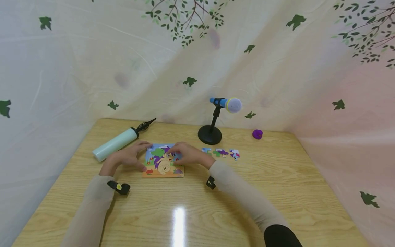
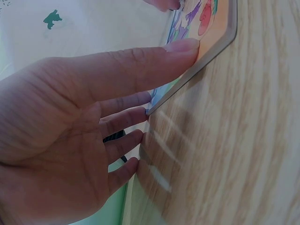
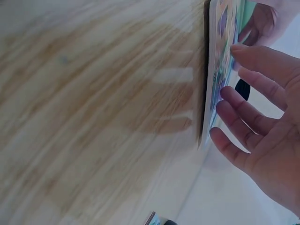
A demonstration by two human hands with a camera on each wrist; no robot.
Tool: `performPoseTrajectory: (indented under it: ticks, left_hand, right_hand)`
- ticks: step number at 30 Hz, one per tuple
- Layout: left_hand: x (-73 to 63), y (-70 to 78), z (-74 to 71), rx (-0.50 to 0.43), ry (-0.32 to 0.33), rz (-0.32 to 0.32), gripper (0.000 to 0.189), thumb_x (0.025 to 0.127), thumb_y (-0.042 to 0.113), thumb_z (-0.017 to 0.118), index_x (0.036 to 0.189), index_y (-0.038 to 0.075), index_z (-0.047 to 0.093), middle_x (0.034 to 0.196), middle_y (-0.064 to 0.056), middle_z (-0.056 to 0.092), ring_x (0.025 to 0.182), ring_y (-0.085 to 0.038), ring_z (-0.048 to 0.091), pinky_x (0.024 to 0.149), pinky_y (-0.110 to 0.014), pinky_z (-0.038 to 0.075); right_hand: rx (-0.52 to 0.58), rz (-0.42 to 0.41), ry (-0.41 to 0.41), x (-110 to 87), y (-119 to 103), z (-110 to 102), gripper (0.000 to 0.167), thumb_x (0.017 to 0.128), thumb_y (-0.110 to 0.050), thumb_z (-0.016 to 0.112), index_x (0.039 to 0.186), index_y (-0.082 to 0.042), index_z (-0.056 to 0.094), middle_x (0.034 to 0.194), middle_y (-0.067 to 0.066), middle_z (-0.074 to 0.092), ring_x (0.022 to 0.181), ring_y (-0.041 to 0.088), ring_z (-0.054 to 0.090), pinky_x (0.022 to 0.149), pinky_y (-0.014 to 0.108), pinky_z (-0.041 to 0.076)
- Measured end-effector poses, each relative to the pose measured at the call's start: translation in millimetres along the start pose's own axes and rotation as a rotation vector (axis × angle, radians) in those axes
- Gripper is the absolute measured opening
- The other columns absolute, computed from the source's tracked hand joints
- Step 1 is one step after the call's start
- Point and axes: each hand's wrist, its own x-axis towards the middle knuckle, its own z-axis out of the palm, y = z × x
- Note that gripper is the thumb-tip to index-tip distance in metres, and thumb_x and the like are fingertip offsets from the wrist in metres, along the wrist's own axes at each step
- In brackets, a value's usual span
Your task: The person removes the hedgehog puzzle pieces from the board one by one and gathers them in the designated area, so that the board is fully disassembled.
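Note:
A jigsaw puzzle board [image 1: 163, 175] with a purple-haired cartoon character lies flat on the table. My left hand [image 1: 128, 157] spans its left side, thumb resting on the near left corner and fingers reaching to the far left edge. In the left wrist view, the thumb [image 2: 140, 70] lies over the board's rim while the other fingers extend along its edge. Over the right half of the picture, my right hand [image 1: 189, 154] has its thumb and fingertips at the puzzle surface. Its fingers look spread and gently bent in the right wrist view, and part of the picture is hidden beneath them.
Loose puzzle pieces [image 1: 220, 153] lie right of the board. Behind them stands a blue toy microphone [image 1: 233, 105] on a black round-based stand [image 1: 210, 134]. A pale green hand pump [image 1: 115, 144] lies at the left, and a small purple object [image 1: 257, 134] sits at the back right.

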Motion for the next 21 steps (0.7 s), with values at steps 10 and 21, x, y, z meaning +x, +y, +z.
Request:
performPoseTrajectory:
  ticks: [10,21]
  left_hand:
    - [-0.8,1.9,-0.1,-0.012,-0.005,-0.005,0.104,0.077,0.019,0.087,0.159,0.001,0.026,0.163,-0.029,0.015,0.149,-0.056,0.013,0.118,-0.075,0.017]
    - [1.1,1.3,0.0,0.001,-0.011,-0.021,0.103,0.078,0.021,0.086,0.16,0.003,0.027,0.163,-0.029,0.015,0.15,-0.056,0.013,0.119,-0.075,0.018]
  right_hand:
    - [-0.027,0.041,-0.042,6.8,-8,1,0.04,0.092,-0.011,0.074,0.132,-0.008,0.068,0.119,0.009,0.067,0.107,0.021,0.059,0.091,0.028,0.052]
    - [-0.055,0.018,-0.073,12.2,-8,0,0.037,0.093,-0.009,0.072,0.13,-0.008,0.07,0.11,0.009,0.07,0.097,0.023,0.056,0.077,0.022,0.044]
